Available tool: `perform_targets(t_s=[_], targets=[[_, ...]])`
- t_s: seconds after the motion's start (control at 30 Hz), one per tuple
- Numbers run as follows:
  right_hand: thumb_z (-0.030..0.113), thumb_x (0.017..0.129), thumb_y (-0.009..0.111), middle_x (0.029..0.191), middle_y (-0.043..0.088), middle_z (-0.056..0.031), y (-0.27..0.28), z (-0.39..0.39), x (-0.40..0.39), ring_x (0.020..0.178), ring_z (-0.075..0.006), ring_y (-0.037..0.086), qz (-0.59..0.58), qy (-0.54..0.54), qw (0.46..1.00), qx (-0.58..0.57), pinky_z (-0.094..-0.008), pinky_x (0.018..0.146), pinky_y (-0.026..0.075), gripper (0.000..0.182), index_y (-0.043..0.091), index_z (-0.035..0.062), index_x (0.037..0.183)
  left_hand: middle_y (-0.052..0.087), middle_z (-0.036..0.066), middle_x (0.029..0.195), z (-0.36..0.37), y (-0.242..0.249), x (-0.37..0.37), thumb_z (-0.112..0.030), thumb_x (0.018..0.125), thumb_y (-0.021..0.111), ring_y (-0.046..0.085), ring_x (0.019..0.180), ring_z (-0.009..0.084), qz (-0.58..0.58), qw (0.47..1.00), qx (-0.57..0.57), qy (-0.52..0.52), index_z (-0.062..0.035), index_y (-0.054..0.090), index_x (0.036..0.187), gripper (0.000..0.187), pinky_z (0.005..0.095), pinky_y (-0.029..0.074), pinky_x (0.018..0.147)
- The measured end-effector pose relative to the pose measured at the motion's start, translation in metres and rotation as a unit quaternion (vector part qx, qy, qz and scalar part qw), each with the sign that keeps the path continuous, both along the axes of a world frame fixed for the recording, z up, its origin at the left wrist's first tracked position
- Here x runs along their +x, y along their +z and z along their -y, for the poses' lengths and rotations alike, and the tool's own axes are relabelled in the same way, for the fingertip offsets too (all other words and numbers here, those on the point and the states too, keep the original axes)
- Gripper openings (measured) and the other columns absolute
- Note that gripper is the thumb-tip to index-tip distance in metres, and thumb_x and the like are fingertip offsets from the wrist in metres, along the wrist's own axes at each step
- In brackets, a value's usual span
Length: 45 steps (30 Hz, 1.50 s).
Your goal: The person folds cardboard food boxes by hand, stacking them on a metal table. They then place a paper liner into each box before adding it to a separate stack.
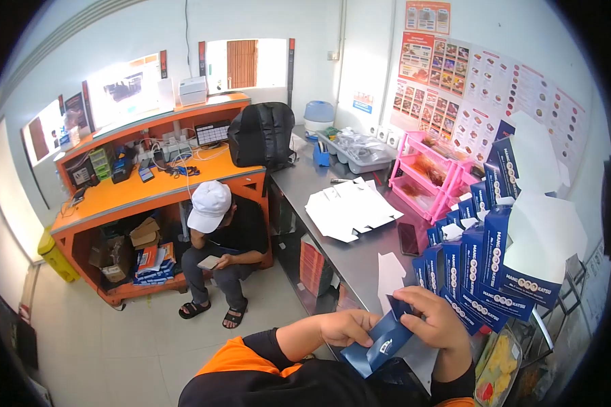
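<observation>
Holding a blue carton [380, 344] at the near part of the metal table [365, 256], the left hand [348, 328] curls its fingers on one side; the right hand [436, 319], partly open, pinches the upper end. Flat white cardboard [352, 209] lies farther along the table; printed blue boxes [474, 261] cluster at its right.

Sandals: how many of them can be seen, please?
2. The seated person wears both: one sandal at left, the other sandal to its right. Others may be hidden.
</observation>
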State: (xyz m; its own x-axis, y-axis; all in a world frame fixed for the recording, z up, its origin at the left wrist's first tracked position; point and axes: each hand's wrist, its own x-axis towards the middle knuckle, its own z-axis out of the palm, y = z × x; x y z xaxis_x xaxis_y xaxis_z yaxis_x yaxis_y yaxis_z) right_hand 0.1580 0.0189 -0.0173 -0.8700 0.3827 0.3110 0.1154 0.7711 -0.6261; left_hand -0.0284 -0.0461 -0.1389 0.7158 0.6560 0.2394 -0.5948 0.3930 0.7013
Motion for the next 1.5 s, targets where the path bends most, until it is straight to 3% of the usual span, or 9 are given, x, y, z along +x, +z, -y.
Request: perform_targets(t_s=[0.27,0.4,0.63,0.83,0.97,1.1,1.27,1.37,1.5], targets=[[0.017,0.072,0.065,0.097,0.056,-0.0071,0.002,-0.018,-0.003,0.059,-0.0111,0.046,-0.069,0.095,0.99,-0.076,-0.0221,0.055,0.038,0.043,0.057,0.0022,0.112,0.055,0.014,0.113,0.004,0.01,0.01,0.003,0.067,0.062,0.057,0.102,0.0184,0.073,0.996,-0.049,-0.036,0.0067,0.038,0.122,0.06,0.0299,0.047,0.086],[0.007,0.065,0.064,0.089,0.058,-0.0064,-0.014,-0.01,-0.016,0.06,-0.0114,0.046,-0.097,-0.092,0.99,-0.052,-0.0226,0.054,0.037,0.034,0.062,0.0009,0.099,0.054,0.013,0.115,0.005,0.013,0.01,-0.002,0.065,0.068,0.057,0.1,0.0174,0.071,0.997,-0.038,0.002,0.0064,0.038,0.12,0.063,0.0284,0.047,0.083],[0.008,0.067,0.068,0.087,0.061,-0.0111,0.009,-0.013,-0.009,0.077,-0.0254,0.061,0.109,0.299,0.946,-0.058,-0.0315,0.065,0.047,0.024,0.064,0.0031,0.091,0.06,0.016,0.101,0.003,0.005,0.014,-0.002,0.07,0.068,0.062,0.085,0.0184,0.084,0.99,-0.068,-0.096,0.0102,0.041,0.113,0.052,0.027,0.051,0.071],[0.009,0.065,0.069,0.083,0.062,-0.0079,0.004,0.013,0.0,0.075,-0.0255,0.06,-0.061,-0.062,0.989,0.117,-0.0319,0.065,0.048,0.024,0.065,0.007,0.088,0.058,0.018,0.106,0.008,0.01,0.022,-0.002,0.07,0.068,0.063,0.088,0.0219,0.106,0.99,-0.066,-0.07,0.0108,0.041,0.114,0.054,0.0296,0.053,0.075],[0.014,0.066,0.07,0.081,0.062,-0.0084,-0.002,-0.003,0.007,0.076,-0.0269,0.059,0.058,0.22,0.97,0.083,-0.0347,0.067,0.047,0.023,0.065,0.0073,0.088,0.056,0.016,0.112,0.004,-0.008,0.025,-0.006,0.07,0.07,0.058,0.099,0.0207,0.052,0.99,-0.053,-0.118,0.011,0.04,0.116,0.058,0.0279,0.051,0.078],[0.023,0.071,0.07,0.092,0.058,-0.0101,-0.005,-0.008,0.015,0.087,-0.0285,0.056,0.081,0.233,0.968,0.055,-0.0362,0.075,0.044,0.035,0.06,0.0069,0.101,0.048,0.017,0.123,-0.01,-0.012,0.018,-0.012,0.069,0.071,0.049,0.111,0.0186,-0.004,0.991,-0.03,-0.129,0.0105,0.035,0.124,0.069,0.0309,0.04,0.093],[0.041,0.053,0.079,0.101,0.049,-0.0113,0.001,0.002,0.034,0.092,-0.031,0.051,0.11,0.015,0.982,0.15,-0.0374,0.078,0.042,0.068,0.052,0.0057,0.105,0.054,0.016,0.114,-0.019,0.026,-0.013,-0.044,0.071,0.071,0.051,0.104,0.0196,-0.168,0.961,0.219,0.002,0.0121,0.043,0.119,0.079,0.0322,0.04,0.089],[0.039,0.055,0.079,0.106,0.048,-0.0131,-0.025,-0.005,0.047,0.096,-0.0314,0.05,0.01,-0.124,0.975,0.184,-0.0389,0.08,0.043,0.07,0.051,0.004,0.108,0.062,0.005,0.094,-0.015,0.029,-0.032,-0.002,0.075,0.068,0.055,0.09,0.0133,-0.343,0.883,0.25,0.203,0.0045,0.056,0.106,0.034,0.0284,0.043,0.081],[0.038,0.068,0.074,0.128,0.036,-0.0164,-0.101,0.001,0.057,0.104,-0.0307,0.049,-0.087,-0.226,0.96,0.143,-0.0375,0.087,0.042,0.073,0.044,0.0054,0.125,0.063,0.008,0.084,-0.023,0.03,-0.04,-0.001,0.074,0.065,0.057,0.082,0.0124,-0.486,0.744,0.284,0.36,0.0026,0.059,0.1,0.027,0.0268,0.045,0.075]])
